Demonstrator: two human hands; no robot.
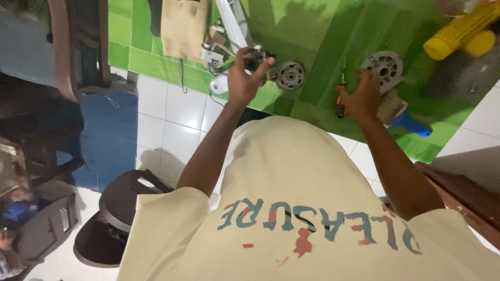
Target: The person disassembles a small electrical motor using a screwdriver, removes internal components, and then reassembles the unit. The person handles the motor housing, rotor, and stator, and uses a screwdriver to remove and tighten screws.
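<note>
My left hand (242, 78) is raised over the near edge of the green table (323, 36) and grips a small dark metal part (255, 58). A round grey motor piece (290, 75) lies just to the right of it on the table. My right hand (364, 96) holds a screwdriver with a red and black handle (340, 101), its shaft pointing away from me. Just beyond that hand lies a round metal cover with holes (384, 65). A brown block (391, 106) sits beside my right wrist.
White plastic appliance parts (229, 31) and a beige cloth (182, 26) lie at the table's far left. A yellow can (458, 31) is at the far right, a blue object (411, 125) near the edge. Dark plastic chairs (112, 208) stand on the white tiled floor at left.
</note>
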